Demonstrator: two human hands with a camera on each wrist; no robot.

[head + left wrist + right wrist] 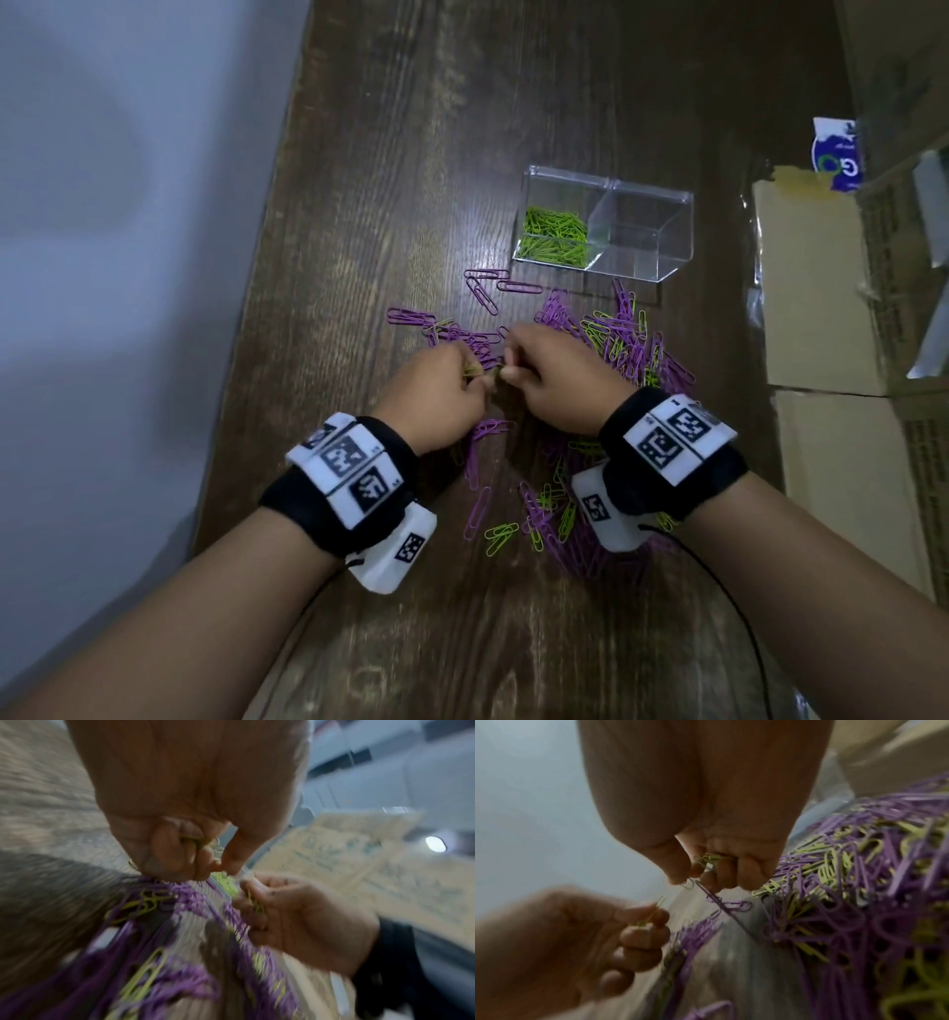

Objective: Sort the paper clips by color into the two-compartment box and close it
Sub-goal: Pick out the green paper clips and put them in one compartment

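The purple and green paper clips (611,349) lay heaped mid-table (359,205), just in front of the clear box (642,231). Its left part held green clips (557,228). The left hand (436,395) and right hand (554,380) each pinched green ones.

Purple (560,313) & green clips (557,223), clear box (642,226), dk brown woodgrain table (411,154).

Wooden table (411,154) bears clips (616,339), clear box (642,226).

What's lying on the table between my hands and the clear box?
In the head view, loose purple clips lie on the table between the hands and the clear box.
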